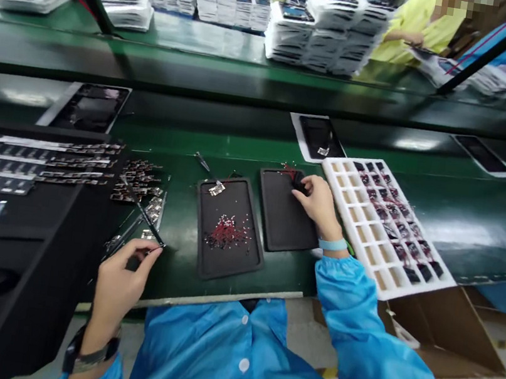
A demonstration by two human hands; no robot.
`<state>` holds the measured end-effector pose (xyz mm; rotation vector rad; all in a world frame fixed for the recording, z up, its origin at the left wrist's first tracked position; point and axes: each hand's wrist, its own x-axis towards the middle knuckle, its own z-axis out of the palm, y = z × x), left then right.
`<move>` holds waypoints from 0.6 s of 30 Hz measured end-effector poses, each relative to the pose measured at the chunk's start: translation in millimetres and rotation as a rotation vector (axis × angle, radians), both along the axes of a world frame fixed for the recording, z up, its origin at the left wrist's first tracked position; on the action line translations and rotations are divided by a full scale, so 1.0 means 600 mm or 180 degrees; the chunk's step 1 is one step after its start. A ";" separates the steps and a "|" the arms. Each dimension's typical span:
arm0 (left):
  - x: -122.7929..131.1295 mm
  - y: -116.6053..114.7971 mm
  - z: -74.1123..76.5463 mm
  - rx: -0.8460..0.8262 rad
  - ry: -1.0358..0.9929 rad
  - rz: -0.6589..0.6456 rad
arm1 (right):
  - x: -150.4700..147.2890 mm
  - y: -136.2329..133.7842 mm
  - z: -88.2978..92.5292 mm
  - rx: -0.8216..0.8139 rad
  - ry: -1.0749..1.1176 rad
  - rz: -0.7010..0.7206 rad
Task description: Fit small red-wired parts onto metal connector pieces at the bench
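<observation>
Component (298,181), small and black, is pinched in our right hand (320,204) at far end of the right-side black tray (289,221); our left hand (121,281) pinches a slim dark tool (143,214). Hasty pull, we judge, could tear the component's red wires (288,171). Green bench (481,217) shines; beyond stand panel stacks (289,38) and a person in yellow (421,21).

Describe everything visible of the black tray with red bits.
The black tray is shallow, rectangular, rimmed and round-cornered, apparently plastic. It lies flat on the green table, slightly turned. Red, dark and pale bits are piled near its middle; a silvery part sits near its far-left corner. Neither left hand nor right hand touches it.
</observation>
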<state>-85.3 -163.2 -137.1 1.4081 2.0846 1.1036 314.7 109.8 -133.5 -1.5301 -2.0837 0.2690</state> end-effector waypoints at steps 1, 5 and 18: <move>0.003 0.001 0.007 0.0076 -0.0118 0.0070 | -0.005 0.009 -0.004 0.0064 -0.0078 -0.0072; 0.014 0.011 0.030 0.0437 -0.0461 0.0350 | -0.019 0.038 -0.020 0.0023 -0.0102 -0.0289; 0.036 0.086 0.080 0.0769 -0.1108 0.0543 | -0.001 0.011 0.013 -0.0268 0.1176 -0.0241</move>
